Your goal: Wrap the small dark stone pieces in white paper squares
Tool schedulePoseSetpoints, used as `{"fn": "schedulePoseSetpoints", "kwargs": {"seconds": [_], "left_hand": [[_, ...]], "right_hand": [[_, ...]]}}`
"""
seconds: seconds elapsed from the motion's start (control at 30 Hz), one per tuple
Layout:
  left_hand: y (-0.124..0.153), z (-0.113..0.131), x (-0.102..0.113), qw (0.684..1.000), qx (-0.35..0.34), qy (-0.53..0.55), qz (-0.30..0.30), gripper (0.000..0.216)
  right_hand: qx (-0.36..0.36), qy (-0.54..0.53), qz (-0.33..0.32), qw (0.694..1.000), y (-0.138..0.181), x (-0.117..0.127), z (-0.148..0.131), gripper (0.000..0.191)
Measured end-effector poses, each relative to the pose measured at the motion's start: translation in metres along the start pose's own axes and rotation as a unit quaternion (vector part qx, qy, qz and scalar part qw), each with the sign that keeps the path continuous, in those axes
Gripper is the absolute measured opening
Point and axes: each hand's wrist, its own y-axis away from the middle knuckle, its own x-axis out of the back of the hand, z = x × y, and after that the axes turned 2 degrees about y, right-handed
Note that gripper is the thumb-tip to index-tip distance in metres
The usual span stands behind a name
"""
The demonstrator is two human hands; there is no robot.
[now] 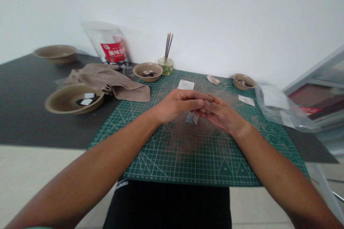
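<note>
My left hand (178, 105) and my right hand (220, 114) meet over the middle of a green cutting mat (193, 154). The fingers of both are pinched together on a small pale sachet (191, 118) that hangs below them, just above the mat. Most of the sachet is hidden by the fingers.
Flat sachets (186, 84) (246, 100) and a torn one (213, 79) lie on the mat's far side. Tan bowls (148, 71) (244, 81) (73, 98) (56, 53), a brown cloth (110, 82), a red-labelled clear bag (109, 46), a jar of sticks (166, 65) and a clear bag (279, 107) ring the mat.
</note>
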Motion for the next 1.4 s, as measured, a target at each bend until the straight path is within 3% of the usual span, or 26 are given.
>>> {"fn": "schedulePoseSetpoints", "kwargs": {"seconds": [0.23, 0.7, 0.93, 1.17, 1.4], "left_hand": [[-0.0023, 0.0024, -0.0026, 0.999, -0.005, -0.042, 0.029, 0.030], [-0.0010, -0.0033, 0.0033, 0.999, -0.030, -0.038, -0.002, 0.028], [-0.0012, 0.0005, -0.0012, 1.000, -0.026, -0.012, 0.003, 0.024], [-0.0012, 0.0027, -0.0031, 0.999, -0.002, -0.035, 0.021, 0.026], [0.0012, 0.0019, 0.0036, 0.997, -0.010, -0.075, 0.000, 0.027]], "right_hand": [[-0.002, 0.038, -0.003, 0.999, -0.0010, 0.0000, 0.0017, 0.029], [-0.013, 0.007, 0.031, 0.999, -0.0009, 0.0042, 0.0062, 0.028], [-0.005, 0.017, 0.001, 1.000, -0.0008, 0.0022, 0.0041, 0.021], [0.001, 0.026, 0.000, 1.000, -0.0005, 0.0009, 0.0030, 0.025], [-0.011, 0.069, 0.017, 0.997, 0.0001, 0.0032, 0.0029, 0.028]]}}
